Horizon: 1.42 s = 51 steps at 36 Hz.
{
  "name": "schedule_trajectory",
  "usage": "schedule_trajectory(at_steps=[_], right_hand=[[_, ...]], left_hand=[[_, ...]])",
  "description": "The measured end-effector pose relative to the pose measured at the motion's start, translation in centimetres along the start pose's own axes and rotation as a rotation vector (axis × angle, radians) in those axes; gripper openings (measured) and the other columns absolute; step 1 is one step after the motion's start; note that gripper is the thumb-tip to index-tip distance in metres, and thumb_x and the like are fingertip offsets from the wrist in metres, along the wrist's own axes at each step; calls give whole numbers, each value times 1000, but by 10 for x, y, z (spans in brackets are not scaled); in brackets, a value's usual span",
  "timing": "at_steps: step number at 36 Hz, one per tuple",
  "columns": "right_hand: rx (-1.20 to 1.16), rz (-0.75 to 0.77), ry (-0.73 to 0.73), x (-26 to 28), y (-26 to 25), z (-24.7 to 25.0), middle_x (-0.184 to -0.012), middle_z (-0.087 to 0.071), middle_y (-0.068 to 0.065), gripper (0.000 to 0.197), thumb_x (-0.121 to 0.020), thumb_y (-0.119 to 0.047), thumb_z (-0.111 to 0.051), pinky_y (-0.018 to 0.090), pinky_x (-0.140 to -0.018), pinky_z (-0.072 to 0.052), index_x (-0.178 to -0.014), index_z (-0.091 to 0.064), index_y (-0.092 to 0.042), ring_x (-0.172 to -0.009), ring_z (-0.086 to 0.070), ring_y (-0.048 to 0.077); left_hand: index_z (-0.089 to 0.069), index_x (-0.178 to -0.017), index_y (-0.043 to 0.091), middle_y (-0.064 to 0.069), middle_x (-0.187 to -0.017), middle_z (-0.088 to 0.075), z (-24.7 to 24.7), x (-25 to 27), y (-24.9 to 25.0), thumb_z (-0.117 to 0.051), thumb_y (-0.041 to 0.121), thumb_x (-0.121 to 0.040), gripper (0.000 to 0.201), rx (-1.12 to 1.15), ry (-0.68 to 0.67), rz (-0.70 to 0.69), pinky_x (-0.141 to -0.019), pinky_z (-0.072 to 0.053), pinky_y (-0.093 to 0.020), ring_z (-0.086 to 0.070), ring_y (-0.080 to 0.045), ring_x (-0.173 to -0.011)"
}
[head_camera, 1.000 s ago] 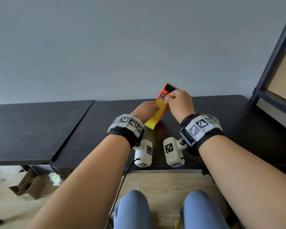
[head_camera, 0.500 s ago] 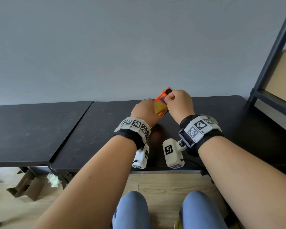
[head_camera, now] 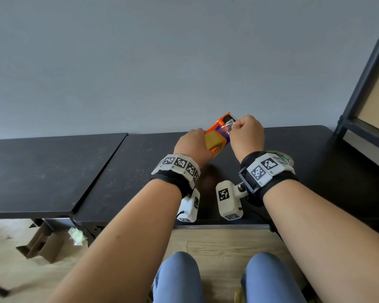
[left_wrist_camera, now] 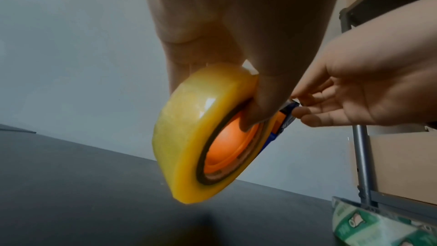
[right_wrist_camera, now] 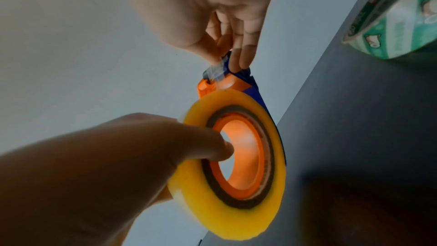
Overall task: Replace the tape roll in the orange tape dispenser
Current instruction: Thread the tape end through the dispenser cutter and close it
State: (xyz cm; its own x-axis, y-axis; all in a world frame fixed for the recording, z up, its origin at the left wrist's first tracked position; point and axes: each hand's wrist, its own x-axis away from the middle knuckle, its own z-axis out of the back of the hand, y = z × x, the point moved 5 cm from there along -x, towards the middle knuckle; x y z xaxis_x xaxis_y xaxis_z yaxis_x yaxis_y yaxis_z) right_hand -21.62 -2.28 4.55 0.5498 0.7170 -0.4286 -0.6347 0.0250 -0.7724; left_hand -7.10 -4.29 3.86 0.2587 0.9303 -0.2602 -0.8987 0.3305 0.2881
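The orange tape dispenser (head_camera: 219, 125) is held above the black table (head_camera: 140, 171), tilted up to the right. A yellow tape roll (left_wrist_camera: 189, 128) sits on its orange hub (right_wrist_camera: 241, 156). My left hand (head_camera: 194, 147) grips the roll and dispenser, with the thumb hooked into the hub and the fingers behind the roll. My right hand (head_camera: 246, 133) pinches the clear loose tape end (right_wrist_camera: 216, 72) at the dispenser's top, near the cutter. Blue parts of the dispenser (right_wrist_camera: 256, 93) show beside the roll.
A green-and-white printed tape roll (left_wrist_camera: 378, 225) lies on the table under my right wrist. A dark metal shelf frame (head_camera: 363, 68) with a cardboard box stands at the right. A second black table (head_camera: 42, 171) adjoins on the left. Cardboard lies on the floor.
The dispenser has tipped up and turned, so less of the yellow roll shows from above. My left hand moved up around the roll, and the right hand now pinches the tape end.
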Motion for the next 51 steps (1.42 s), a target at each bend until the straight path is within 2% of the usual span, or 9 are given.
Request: schedule_trajectory(at_steps=[10,15,19,22,34,38,42,47,51], right_hand=[[49,-101,-50,-3,11,-4,-105,-70,18,28,-89,-11,-47,33,-75,-47,-101,-69,2,-100,-65,36],[106,-122,-90,-9,15,-8,-69,-42,12,24,-84,-7,-45,27,-58,-31,-61,-38,-8,-70,-40,26],[140,-44,-64,-11,11,-8,-82,-51,16,20,-88,-9,-42,34,-67,-42,-74,-51,1,-75,-49,31],[111,4,-8,-9,8,-2,-113,-55,20,24,-93,-10,-46,46,-89,-50,-98,-66,3,-101,-57,37],[34,69,-34,-4,-1,2,-109,-61,15,15,-91,-2,-43,34,-74,-46,-91,-58,-5,-95,-61,32],[20,43,-29,-8,0,5,-106,-64,15,15,-90,-1,-40,32,-72,-42,-88,-52,-10,-96,-60,32],[1,32,-32,-9,0,5,-107,-65,15,17,-93,-5,-42,34,-75,-44,-98,-58,-3,-98,-60,31],[-53,-13,-29,-12,3,5,-109,-66,16,24,-94,-6,-41,35,-81,-47,-105,-60,1,-101,-61,31],[-92,-52,-24,-13,6,6,-109,-66,15,25,-94,-7,-41,34,-79,-46,-107,-61,2,-102,-61,31]], left_hand=[[-52,-120,11,-10,-118,-61,-13,2,-1,-67,34,-82,47,-25,-4,12,-78,-51,-38,-63,-31,-103],[-50,-119,9,-11,-118,-60,-14,2,2,-65,25,-82,43,-63,-10,5,-73,-45,-35,-63,-32,-104],[-51,-119,8,-11,-117,-60,-14,2,4,-64,22,-82,41,-95,-28,-18,-73,-45,-34,-62,-31,-104],[-51,-118,8,-11,-115,-60,-15,3,5,-64,22,-82,40,-102,-34,-35,-71,-44,-34,-63,-31,-102],[-49,-115,10,-10,-116,-58,-16,6,1,-66,26,-81,42,-44,-22,-7,-71,-45,-36,-62,-31,-101],[-44,-128,16,-9,-117,-56,-16,7,1,-65,26,-81,53,-13,-2,-23,-68,-46,-35,-63,-32,-101],[-41,-131,18,-8,-122,-55,-14,6,0,-66,27,-82,56,6,17,-20,-67,-46,-35,-63,-33,-101],[-47,-126,15,-8,-121,-58,-8,4,0,-62,46,-85,54,35,50,-15,-80,-52,-39,-63,-33,-104],[-49,-127,13,-7,-123,-59,-5,2,-2,-65,45,-82,57,71,38,-26,-85,-49,-38,-60,-30,-109]])
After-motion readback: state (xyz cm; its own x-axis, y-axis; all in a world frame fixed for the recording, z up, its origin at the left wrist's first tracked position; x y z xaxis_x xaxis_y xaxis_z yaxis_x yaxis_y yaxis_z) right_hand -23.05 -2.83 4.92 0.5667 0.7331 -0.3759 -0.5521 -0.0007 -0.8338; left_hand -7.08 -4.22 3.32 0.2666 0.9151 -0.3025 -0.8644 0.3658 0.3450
